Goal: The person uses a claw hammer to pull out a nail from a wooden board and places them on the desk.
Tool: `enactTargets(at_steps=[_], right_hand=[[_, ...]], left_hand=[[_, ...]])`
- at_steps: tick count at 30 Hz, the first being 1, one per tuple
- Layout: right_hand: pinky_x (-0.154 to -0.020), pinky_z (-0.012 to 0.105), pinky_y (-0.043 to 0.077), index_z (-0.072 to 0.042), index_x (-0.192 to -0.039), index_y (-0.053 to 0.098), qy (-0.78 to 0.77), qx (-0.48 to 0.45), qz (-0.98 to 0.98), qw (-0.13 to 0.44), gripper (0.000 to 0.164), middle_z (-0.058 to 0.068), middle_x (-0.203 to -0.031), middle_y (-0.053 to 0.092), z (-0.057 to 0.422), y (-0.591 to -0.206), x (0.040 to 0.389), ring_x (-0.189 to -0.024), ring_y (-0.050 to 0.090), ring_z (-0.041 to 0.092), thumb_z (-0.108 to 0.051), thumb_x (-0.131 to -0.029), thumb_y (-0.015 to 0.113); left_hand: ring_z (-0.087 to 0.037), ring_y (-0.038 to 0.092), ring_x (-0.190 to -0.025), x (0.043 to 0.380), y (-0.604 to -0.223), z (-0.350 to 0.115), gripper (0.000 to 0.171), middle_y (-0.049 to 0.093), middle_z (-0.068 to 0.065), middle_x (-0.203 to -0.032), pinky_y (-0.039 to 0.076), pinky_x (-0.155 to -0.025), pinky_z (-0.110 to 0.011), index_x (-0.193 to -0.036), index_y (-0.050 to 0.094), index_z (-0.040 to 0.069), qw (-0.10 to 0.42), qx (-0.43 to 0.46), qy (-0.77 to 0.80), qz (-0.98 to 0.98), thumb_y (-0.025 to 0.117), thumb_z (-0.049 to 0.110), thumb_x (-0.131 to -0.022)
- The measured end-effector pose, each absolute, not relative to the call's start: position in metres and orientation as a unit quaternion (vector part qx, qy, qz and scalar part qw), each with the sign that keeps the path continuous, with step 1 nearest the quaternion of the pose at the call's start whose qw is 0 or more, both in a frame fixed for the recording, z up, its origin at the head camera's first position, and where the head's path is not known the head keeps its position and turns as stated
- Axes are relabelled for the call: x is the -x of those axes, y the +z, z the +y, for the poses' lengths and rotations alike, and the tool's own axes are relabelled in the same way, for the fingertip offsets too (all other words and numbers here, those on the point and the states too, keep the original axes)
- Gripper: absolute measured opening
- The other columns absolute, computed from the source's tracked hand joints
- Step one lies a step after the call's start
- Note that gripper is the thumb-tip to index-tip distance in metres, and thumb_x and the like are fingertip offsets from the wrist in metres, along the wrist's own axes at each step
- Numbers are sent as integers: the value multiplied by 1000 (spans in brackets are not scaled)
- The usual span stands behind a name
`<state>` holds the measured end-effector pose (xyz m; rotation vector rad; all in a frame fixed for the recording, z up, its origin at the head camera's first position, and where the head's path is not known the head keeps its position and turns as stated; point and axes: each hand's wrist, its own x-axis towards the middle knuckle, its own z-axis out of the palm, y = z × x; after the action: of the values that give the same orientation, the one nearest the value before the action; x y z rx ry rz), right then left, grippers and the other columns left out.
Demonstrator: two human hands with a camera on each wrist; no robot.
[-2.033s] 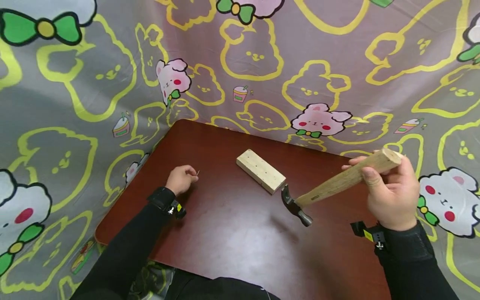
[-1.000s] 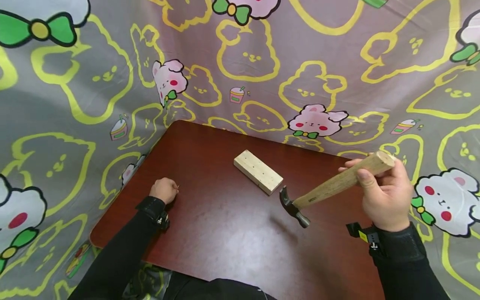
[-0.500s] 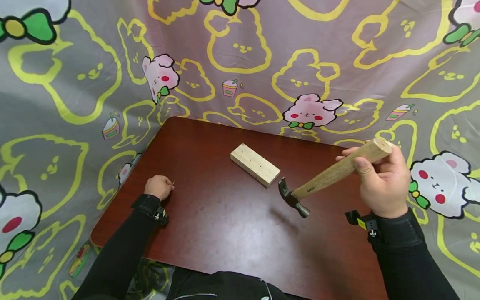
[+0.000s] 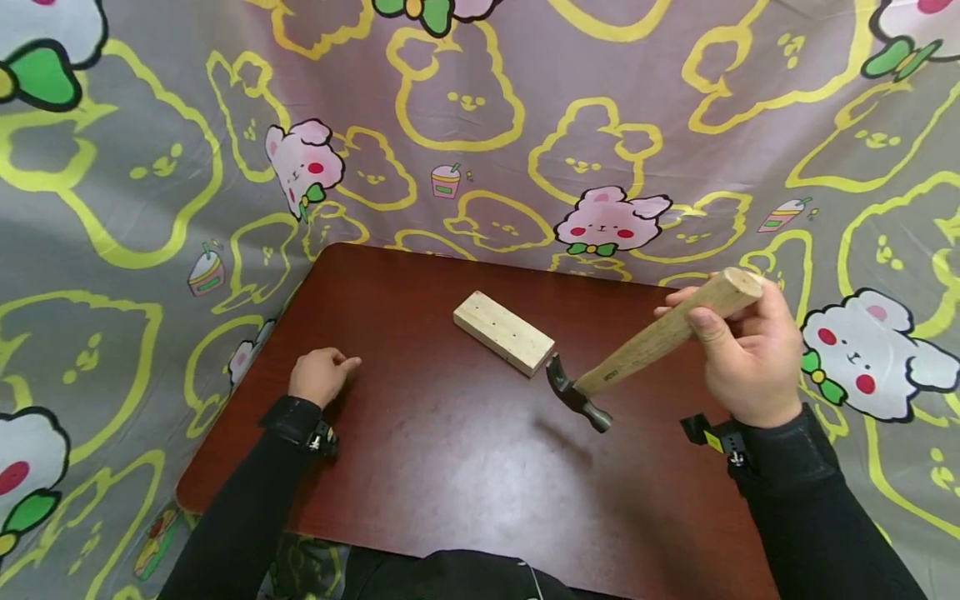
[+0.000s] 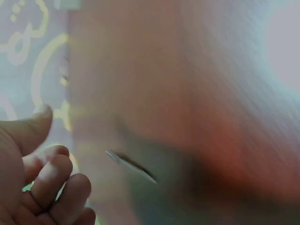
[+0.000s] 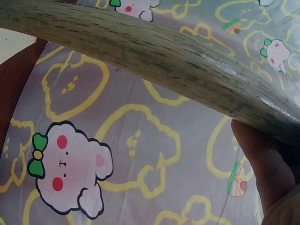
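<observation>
My right hand (image 4: 753, 358) grips a claw hammer (image 4: 645, 358) near the end of its wooden handle. Its metal head hangs low, over the table beside a wooden block. In the right wrist view the handle (image 6: 154, 51) crosses the top, with fingers at lower right. My left hand (image 4: 321, 377) is low over the table's left side. In the left wrist view the left hand (image 5: 42, 173) has its thumb raised apart from loosely curled fingers. A nail (image 5: 131, 166) shows just beyond the fingertips, apart from them. I cannot make that nail out in the head view.
The pale wooden block (image 4: 504, 332), with several small dark spots along its top, lies on the reddish-brown table (image 4: 420, 450). A patterned cloth (image 4: 480, 108) hangs behind and at both sides. The table's front edge lies close to the person's lap.
My left hand has drawn back leftward, and its thumb and fingers have parted from the nail they pinched. The right hand keeps holding the hammer over nearly the same spot. The view shifts slightly.
</observation>
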<state>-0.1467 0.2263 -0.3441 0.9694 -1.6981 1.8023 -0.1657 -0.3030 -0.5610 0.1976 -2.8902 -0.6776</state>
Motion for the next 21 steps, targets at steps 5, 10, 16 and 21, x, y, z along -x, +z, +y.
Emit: enactTargets(at_steps=[5,10,16,21], right_hand=[[-84,34,54,20,-117,43,661,-361,-613,237,45,36,-93,63,223,-340,147,-87,69,33,0,-87,69],[-84,33,53,20,-116,42,650,-370,-621,233,46,35,-94,64,218,-336,146,-87,69,33,-3,-87,70],[-82,33,54,22,-112,42,656,-384,-605,239,47,34,-92,64,210,-333,143,-84,70,32,-5,-86,71],[-81,33,53,23,-112,41,655,-387,-603,238,48,32,-92,65,203,-328,135,-83,70,31,-7,-88,70]], left_hand=[[-24,62,-81,182,-543,-255,32,70,-7,-92,49,-72,-43,-113,70,9,60,49,-294,-953,69,33,-91],[-25,64,-100,190,-529,-196,50,68,-9,-110,50,-85,-44,-136,56,12,-3,150,-408,-901,72,23,-90],[-31,59,-114,191,-518,-133,67,58,-13,-130,50,-91,-36,-150,37,12,-92,261,-518,-809,70,15,-91],[-33,57,-119,190,-511,-103,80,50,-15,-141,50,-91,-36,-155,26,13,-149,310,-575,-742,71,8,-89]])
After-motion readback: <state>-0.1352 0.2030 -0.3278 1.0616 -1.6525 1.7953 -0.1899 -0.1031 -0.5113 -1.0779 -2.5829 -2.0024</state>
